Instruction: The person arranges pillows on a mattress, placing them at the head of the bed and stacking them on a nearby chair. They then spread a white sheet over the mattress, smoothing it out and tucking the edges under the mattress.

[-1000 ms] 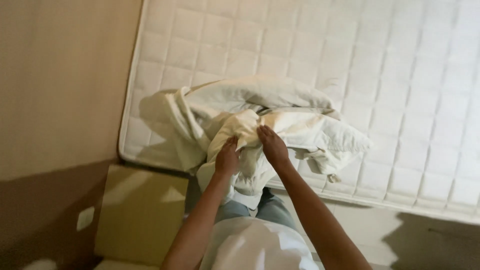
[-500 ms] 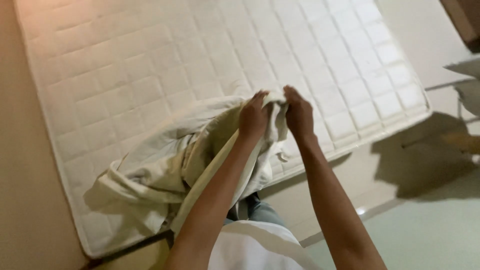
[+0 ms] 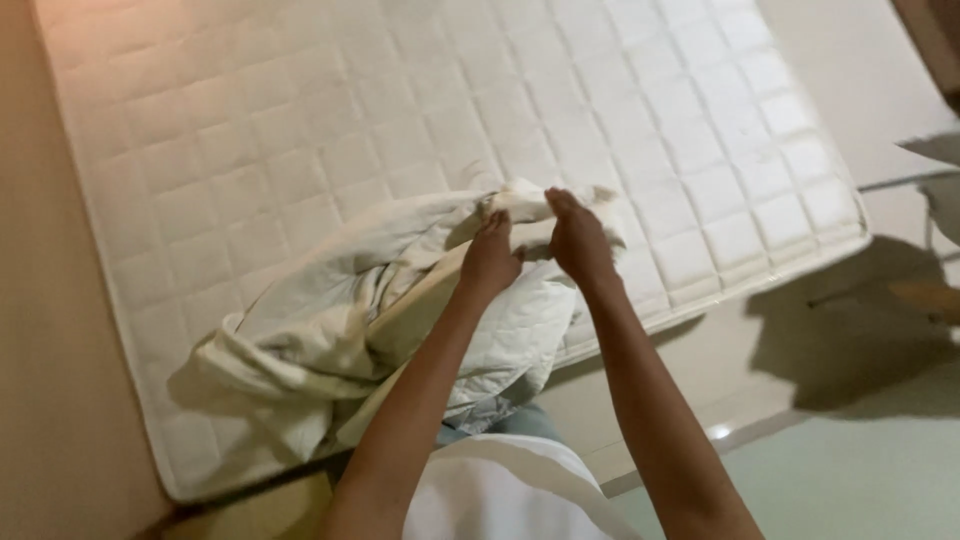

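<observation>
Fingers: both hands pinch the top edge of the crumpled cream cloth; left fingers [image 3: 497,232] curl shut around a fold, right fingers [image 3: 563,207] press flat and together on the same edge.
Landmark: white quilted mattress [image 3: 330,130], stitched in squares, filling most of the view.
Cloth: crumpled cream quilted bed cover [image 3: 340,330], heaped on the near part of the mattress, its bulk spilling over the near edge toward the person.
Long axis: the heap runs slantwise across the mattress, from the near left corner up to the gripped edge near the middle of the near side.
Direction from fingers: almost all of the cloth lies below and to the left of the grip.
Left hand [image 3: 490,262]: on the side of the bulk, nearer to it.
Right hand [image 3: 580,242]: just beside the left, touching the cloth's far end, bare mattress beyond it.
</observation>
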